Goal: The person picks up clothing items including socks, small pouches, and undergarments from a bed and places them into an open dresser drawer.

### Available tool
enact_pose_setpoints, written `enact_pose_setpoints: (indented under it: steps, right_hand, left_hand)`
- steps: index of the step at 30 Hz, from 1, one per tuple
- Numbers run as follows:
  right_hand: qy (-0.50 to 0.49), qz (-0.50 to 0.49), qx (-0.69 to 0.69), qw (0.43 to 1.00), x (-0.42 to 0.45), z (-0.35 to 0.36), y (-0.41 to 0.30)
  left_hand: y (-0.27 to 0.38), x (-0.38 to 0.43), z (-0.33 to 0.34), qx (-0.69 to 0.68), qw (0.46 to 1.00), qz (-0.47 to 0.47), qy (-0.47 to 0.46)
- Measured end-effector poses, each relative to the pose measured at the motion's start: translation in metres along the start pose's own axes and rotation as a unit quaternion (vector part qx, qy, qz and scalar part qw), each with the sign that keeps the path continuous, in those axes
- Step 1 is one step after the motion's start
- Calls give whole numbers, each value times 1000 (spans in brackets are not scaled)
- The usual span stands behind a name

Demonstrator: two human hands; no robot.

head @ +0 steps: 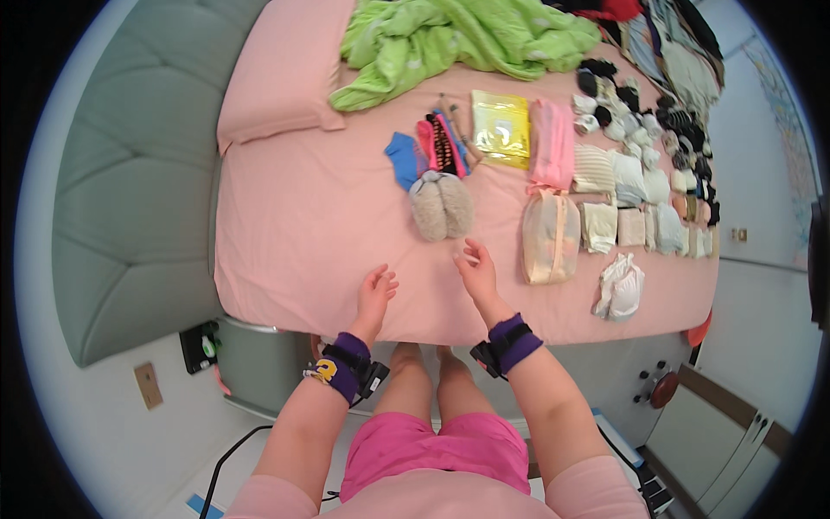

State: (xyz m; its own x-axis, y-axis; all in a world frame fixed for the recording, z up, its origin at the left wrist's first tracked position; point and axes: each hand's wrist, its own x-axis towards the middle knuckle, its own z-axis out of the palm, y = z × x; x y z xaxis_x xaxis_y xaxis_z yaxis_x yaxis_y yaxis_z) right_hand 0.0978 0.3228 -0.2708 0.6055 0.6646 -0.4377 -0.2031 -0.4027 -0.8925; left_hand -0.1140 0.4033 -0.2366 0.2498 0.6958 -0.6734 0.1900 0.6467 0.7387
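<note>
My left hand (377, 295) hovers over the near part of the pink bed sheet (292, 259), fingers apart and holding nothing. To its right, my right hand (477, 269) is raised with loosely curled, separate fingers and nothing in them. Just beyond the right hand lies a pair of fluffy grey-beige earmuffs (443, 206). Blue socks (405, 159), pink and black patterned socks (443, 143) and a beige strip-like item (460, 130) lie behind the earmuffs. A clear zippered bag with peach trim (551, 239) stands right of my right hand, and a crumpled white garment (620, 289) lies farther right.
A yellow plastic package (500, 130) and a folded pink cloth item (552, 144) lie farther back. Folded light clothes (598, 227) and rolled socks (622, 123) cover the right side. A green blanket (454, 39), pink pillow (285, 71) and grey padded headboard (142, 162) bound the bed.
</note>
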Motion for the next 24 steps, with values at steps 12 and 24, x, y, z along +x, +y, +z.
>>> enact_pose_setpoints:
  steps: [12,24]
  right_hand:
    - [6,-58,-76,995,73,7,-11]
    - [24,74,62,995,-72,-15,11]
  left_hand:
    - [75,97,90,86,995,-41,-34]
    - [26,19,76,186,964,-34,-186]
